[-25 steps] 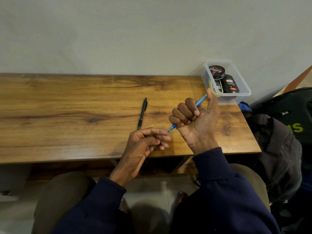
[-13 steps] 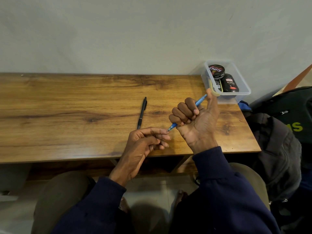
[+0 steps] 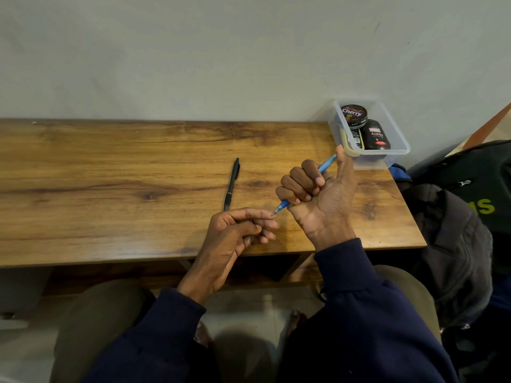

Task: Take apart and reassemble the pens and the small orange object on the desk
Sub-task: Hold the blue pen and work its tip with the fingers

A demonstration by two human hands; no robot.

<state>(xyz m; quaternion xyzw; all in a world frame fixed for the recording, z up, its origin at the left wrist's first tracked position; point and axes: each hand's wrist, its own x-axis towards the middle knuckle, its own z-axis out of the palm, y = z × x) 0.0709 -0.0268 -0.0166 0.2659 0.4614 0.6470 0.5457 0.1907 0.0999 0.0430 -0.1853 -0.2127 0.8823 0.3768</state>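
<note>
— How many pens do we count?
— Two. One blue pen is in the right hand, above the front part of the desk. One black pen lies flat on the desk, its near end just beside the left hand.
— And other things?
— One clear box at the far right corner, with one round tin and one black bottle inside. A third, pale thing there we cannot name.
— What is hidden from us?
— The blue pen's middle, inside the fist.
— And the hands?
— The right fingers curl around the barrel, thumb upright. The left hand is loosely curled, its index fingertip touching the pen's tip. Whether it pinches something, we cannot tell.
</note>
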